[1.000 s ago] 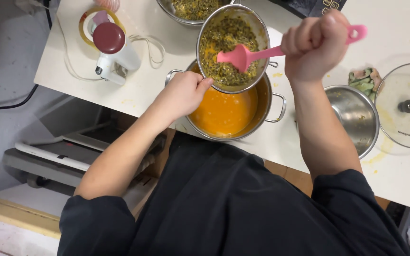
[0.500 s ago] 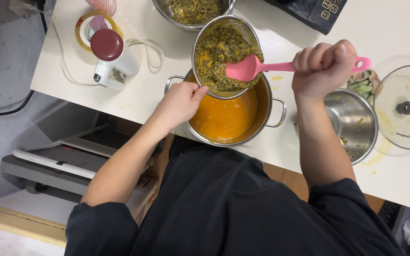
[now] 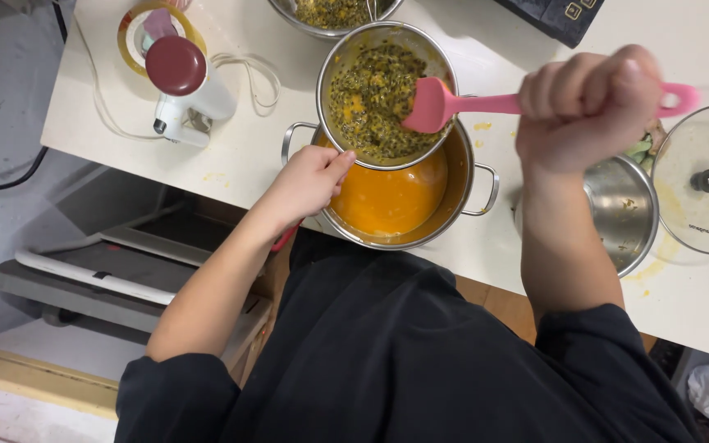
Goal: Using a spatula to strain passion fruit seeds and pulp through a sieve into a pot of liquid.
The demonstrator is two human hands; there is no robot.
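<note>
Sieve [image 3: 383, 98] of seedy pulp sits at upper centre of frame, resting over the steel pot [image 3: 469, 176] of orange liquid. Right hand [image 3: 588, 107], at upper right, has its fingers wrapped in a closed fist round the pink spatula [image 3: 453, 105]. The spatula's long axis runs level across the frame, blade leftward inside the sieve. Left hand [image 3: 309, 180], below and left, curls its fingers against the sieve's near rim; it is the nearer hand.

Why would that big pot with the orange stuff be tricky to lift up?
The pot looks well filled with orange liquid, so it is probably heavy and could slosh if tilted. A sieve of seedy pulp sits over it, steadied by the left hand, and might slide off. Its side handles should help.
</note>
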